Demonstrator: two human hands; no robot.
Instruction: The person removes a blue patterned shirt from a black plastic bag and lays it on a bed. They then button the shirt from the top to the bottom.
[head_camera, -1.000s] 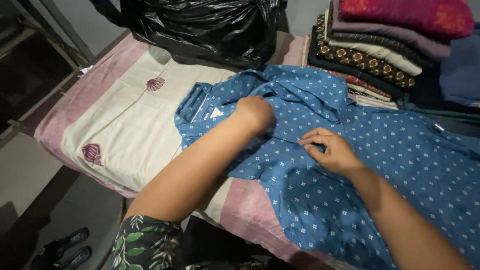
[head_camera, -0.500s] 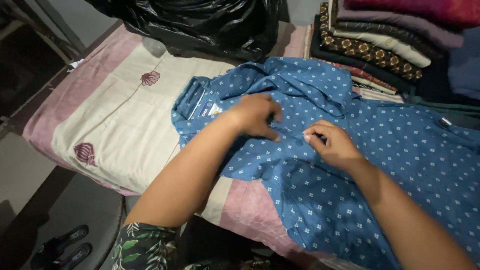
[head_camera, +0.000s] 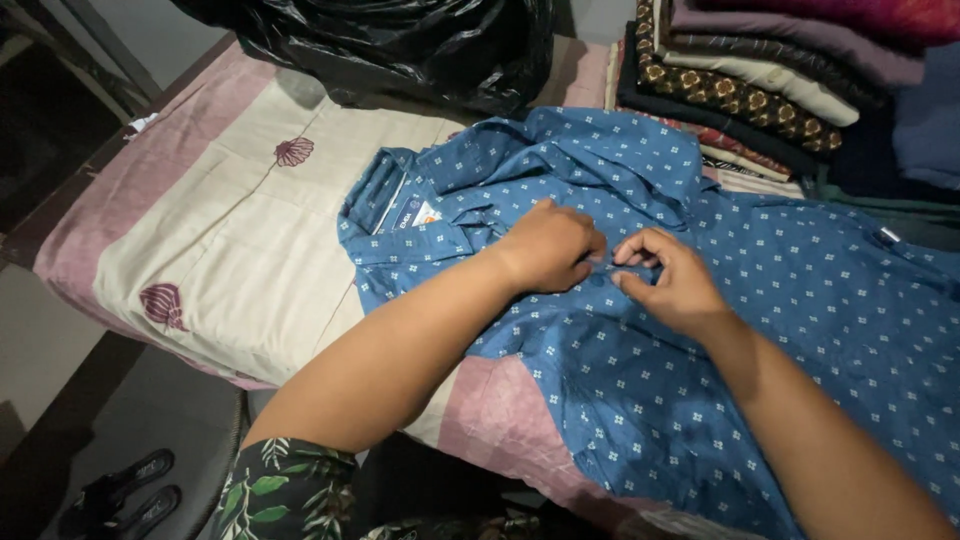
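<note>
Both hands meeting at the front placket of the blue dotted shirt (head_camera: 640, 330), lying spread face up on the cream-and-pink bedsheet (head_camera: 210, 230), collar toward 10 o'clock. Left hand (head_camera: 548, 248) curled, fingertips pinching the placket edge; right hand (head_camera: 670, 275) curled likewise, thumb and forefinger pinching fabric at the same spot, apparently around a button, though too small to confirm. Judging progress: collar area lying flat, fastening seemingly under way near the upper chest; lower front not visibly fastened, whole shirt unfolded. Black plastic bag (head_camera: 400, 45) at 12 o'clock, stack of folded clothes (head_camera: 760, 90) at 1 o'clock. Compared with half a second ago: hands now drawn closer together, fingertips nearly touching; shirt lying as before.
</note>
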